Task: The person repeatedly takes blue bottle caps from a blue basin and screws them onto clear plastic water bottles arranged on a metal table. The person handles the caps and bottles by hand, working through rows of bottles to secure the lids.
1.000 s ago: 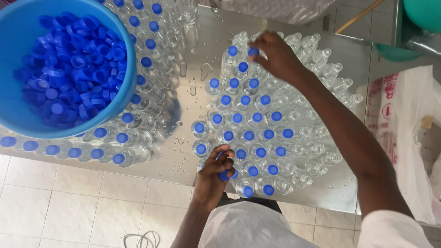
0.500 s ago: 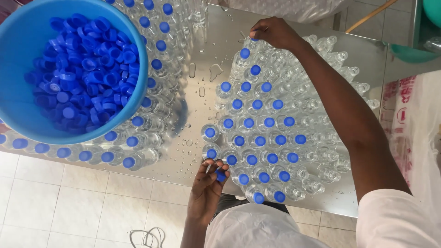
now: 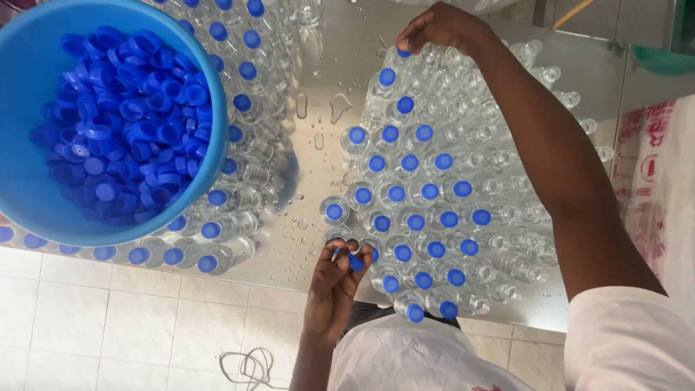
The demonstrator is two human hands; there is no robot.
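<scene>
Right hand [image 3: 441, 29] pinches blue cap [image 3: 403, 53] onto far bottle [image 3: 397, 65] — left hand [image 3: 334, 286] grips spare caps [image 3: 355, 262]; seat cap square

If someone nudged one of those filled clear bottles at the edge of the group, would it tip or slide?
A clear bottle at the edge looks tall and narrow, so it would probably tip rather than slide. It seems filled, so likely heavy for its size. Water drops on the shiny metal table suggest it could also skid and feel slippery.
</scene>
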